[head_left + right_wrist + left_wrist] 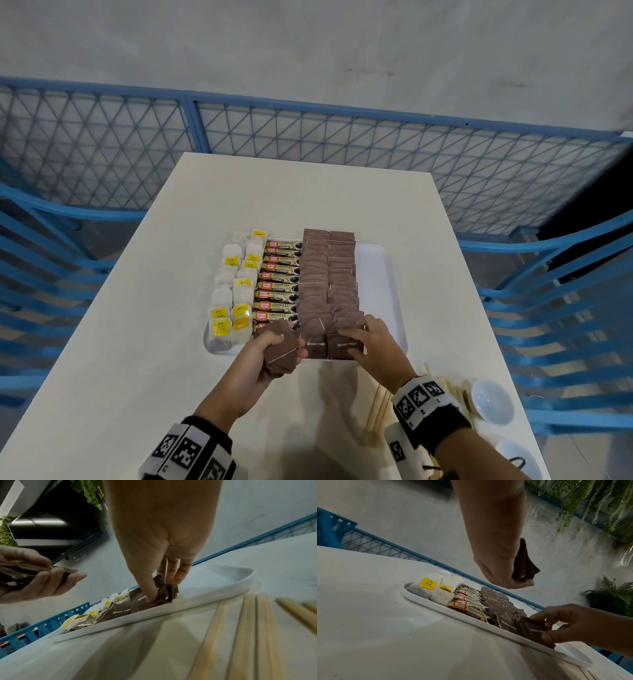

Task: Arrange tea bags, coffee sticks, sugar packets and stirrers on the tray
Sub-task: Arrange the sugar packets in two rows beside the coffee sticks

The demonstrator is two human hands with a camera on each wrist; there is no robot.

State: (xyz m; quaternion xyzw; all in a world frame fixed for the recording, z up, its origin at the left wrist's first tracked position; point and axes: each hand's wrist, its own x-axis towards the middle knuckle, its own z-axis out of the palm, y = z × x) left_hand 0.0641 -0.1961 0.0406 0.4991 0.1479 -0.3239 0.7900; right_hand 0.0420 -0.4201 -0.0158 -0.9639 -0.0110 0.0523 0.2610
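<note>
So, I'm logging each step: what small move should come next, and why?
Probably let the right hand release the brown sugar packet it is seating at the near end of the white tray's right-hand row, then take another from the stack in the left hand.

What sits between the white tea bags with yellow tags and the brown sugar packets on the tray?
A column of Great Taste coffee sticks fills the gap between the tea bags and sugar packets, clearest in the head view.
</note>
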